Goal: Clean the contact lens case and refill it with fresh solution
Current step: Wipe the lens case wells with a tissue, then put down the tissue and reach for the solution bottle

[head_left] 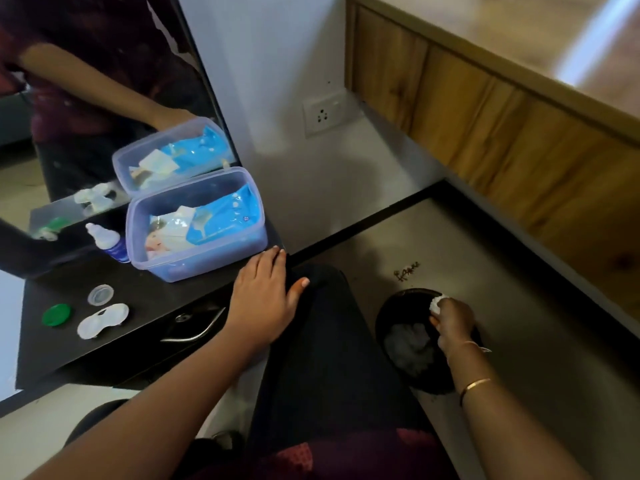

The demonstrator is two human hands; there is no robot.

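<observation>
Hands: left hand (263, 299) lies flat with straight fingers on the right edge of the black table (156, 289), holding nothing; right hand (453, 322) reaches down and pinches a crumpled white tissue wad (437, 304) in its fingertips.
Lens case: white figure-eight contact lens case (103, 321) lies open on the table near its front left, well apart from both hands.
Caps: clear round cap (100, 294) sits just behind the case; green round cap (56, 314) sits just to its left.
Solution: white-and-blue solution bottle (107, 242) stands further back, beside the box.
Box: translucent lavender plastic box (166, 268), lidless, holds blue packets (221, 216) and stands at the back right of the table, near the left fingertips.
Mirror: mirror (86, 98) behind the table reflects the box, the case and an arm.
Bin: round black bin (382, 317) stands on the floor (519, 306) right of the person's knee, under the right hand, with white tissue (408, 344) inside.
Wrist: gold bangle (476, 384) circles the right wrist.
</observation>
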